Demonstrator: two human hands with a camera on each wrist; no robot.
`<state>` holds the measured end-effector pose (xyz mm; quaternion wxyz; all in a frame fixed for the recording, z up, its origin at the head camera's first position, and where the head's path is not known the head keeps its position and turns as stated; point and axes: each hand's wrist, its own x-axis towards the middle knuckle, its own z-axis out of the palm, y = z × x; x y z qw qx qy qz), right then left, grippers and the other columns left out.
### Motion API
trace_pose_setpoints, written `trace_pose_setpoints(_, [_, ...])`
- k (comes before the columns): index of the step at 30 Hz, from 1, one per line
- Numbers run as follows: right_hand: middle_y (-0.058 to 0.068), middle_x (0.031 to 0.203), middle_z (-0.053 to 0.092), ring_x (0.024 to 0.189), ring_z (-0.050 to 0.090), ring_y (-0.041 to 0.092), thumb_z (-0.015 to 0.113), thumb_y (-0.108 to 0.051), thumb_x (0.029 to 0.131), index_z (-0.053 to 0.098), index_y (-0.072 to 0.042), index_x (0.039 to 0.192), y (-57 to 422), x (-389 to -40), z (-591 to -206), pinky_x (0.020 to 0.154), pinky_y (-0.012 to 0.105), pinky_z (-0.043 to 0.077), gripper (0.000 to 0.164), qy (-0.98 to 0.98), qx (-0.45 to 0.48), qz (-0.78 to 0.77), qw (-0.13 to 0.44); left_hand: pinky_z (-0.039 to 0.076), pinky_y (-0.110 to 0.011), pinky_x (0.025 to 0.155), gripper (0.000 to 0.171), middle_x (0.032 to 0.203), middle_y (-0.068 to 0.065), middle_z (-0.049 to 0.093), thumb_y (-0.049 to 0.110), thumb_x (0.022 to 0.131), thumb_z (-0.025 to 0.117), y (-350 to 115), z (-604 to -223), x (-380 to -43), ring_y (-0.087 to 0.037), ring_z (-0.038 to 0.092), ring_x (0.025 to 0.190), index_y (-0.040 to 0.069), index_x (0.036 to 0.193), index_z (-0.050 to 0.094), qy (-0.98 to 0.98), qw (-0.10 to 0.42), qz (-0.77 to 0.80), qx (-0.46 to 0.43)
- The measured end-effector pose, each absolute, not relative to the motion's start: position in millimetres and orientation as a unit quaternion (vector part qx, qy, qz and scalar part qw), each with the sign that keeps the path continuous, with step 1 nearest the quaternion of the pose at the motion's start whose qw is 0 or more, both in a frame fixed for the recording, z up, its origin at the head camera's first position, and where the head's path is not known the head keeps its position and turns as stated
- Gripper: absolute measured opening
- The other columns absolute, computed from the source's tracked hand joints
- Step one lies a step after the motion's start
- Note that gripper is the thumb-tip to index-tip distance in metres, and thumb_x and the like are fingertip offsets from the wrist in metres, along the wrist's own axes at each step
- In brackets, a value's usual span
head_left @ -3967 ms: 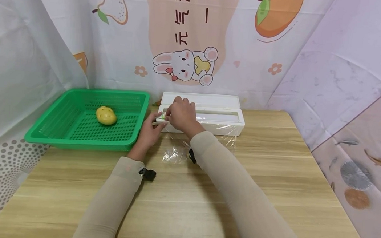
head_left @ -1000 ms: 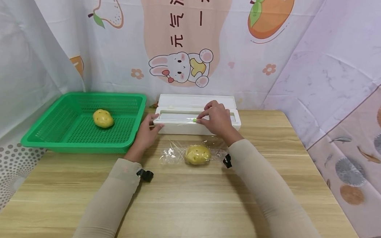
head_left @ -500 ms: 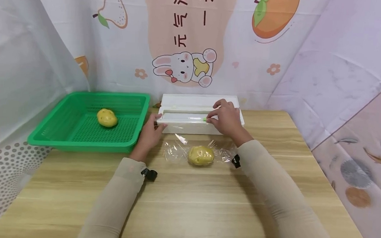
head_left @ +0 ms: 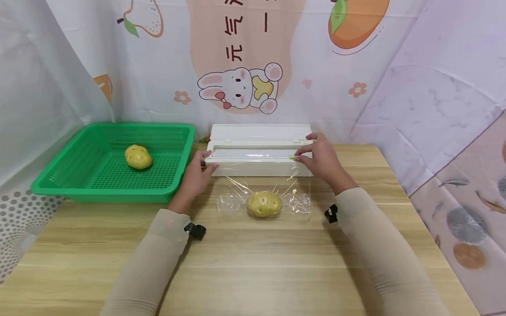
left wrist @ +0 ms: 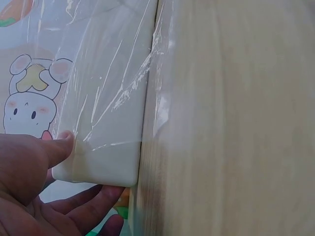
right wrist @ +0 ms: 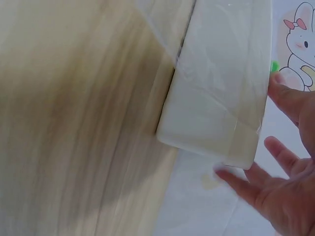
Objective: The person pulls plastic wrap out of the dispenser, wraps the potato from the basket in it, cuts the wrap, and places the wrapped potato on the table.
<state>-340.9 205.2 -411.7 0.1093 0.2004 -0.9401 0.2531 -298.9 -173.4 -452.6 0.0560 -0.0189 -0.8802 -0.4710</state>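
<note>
A white cling film dispenser point(head_left: 258, 170) lies across the back of the table, lid raised. My left hand point(head_left: 195, 179) holds its left end, thumb on the top edge and fingers at the end face, as the left wrist view shows. Near the dispenser's right end, my right hand point(head_left: 325, 163) holds the small green slide cutter point(head_left: 292, 157); in the right wrist view the thumb touches the cutter point(right wrist: 275, 66) and other fingers spread by the end. Clear cling film point(head_left: 299, 204) hangs from the front onto the table, with a potato point(head_left: 264, 203) wrapped in it.
A green plastic basket point(head_left: 103, 192) stands at the left, with a second potato point(head_left: 138, 157) in it. A printed curtain point(head_left: 153, 74) hangs behind the wooden table point(head_left: 245, 278).
My right hand has slid the cutter from the dispenser's left end to near its right end. The potato in film has come into view from behind that arm. My left hand stays put.
</note>
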Motion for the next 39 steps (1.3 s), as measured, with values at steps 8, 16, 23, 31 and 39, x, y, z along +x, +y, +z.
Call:
trace_pose_setpoints(8, [0.025,0.149,0.047,0.137,0.045,0.046,0.08,-0.016,0.091,0.082,-0.005,0.098,235,-339,-410,0.11,0.06,0.041,0.013,-0.937,0.188,0.277,0.102,0.049,-0.053,0.103,0.052,0.137,-0.027,0.059,0.028,0.106,0.06,-172,-453,-299,-0.038,0.058,0.128,0.011,0.151,0.04,-0.881,0.05,-0.47,-0.017])
trace_pose_setpoints(16, [0.023,0.138,0.058,0.106,0.073,0.041,0.076,-0.009,0.094,0.079,0.0,0.101,255,-339,-416,0.094,0.052,0.057,0.012,-0.92,0.203,0.321,0.1,0.049,-0.052,0.104,0.052,0.144,-0.026,0.056,0.027,0.107,0.058,-175,-454,-299,-0.038,0.057,0.13,0.009,0.152,0.038,-0.882,0.051,-0.468,-0.028])
trace_pose_setpoints(23, [0.022,0.129,0.063,0.115,0.065,0.04,0.077,-0.007,0.093,0.079,0.001,0.101,267,-341,-426,0.093,0.053,0.058,0.011,-0.913,0.2,0.334,0.12,0.05,-0.053,0.105,0.049,0.148,-0.024,0.054,0.024,0.107,0.058,-175,-455,-299,-0.038,0.057,0.131,0.008,0.15,0.04,-0.878,0.054,-0.475,-0.032])
trace_pose_setpoints(31, [0.017,0.137,0.058,0.122,0.058,0.036,0.084,-0.023,0.088,0.073,-0.005,0.125,260,-334,-427,0.1,0.056,0.051,0.043,-0.918,0.212,0.307,0.134,0.049,-0.053,0.105,0.049,0.143,-0.025,0.057,0.025,0.107,0.059,-174,-455,-296,-0.038,0.058,0.129,0.01,0.149,0.04,-0.88,0.055,-0.471,-0.026])
trace_pose_setpoints(39, [0.014,0.13,0.065,0.114,0.057,0.037,0.09,-0.03,0.082,0.079,-0.015,0.112,245,-334,-430,0.094,0.057,0.044,0.035,-0.93,0.252,0.16,0.215,0.052,-0.052,0.104,0.05,0.14,-0.028,0.058,0.024,0.106,0.06,-173,-453,-298,-0.039,0.06,0.127,0.011,0.15,0.041,-0.878,0.054,-0.475,-0.025])
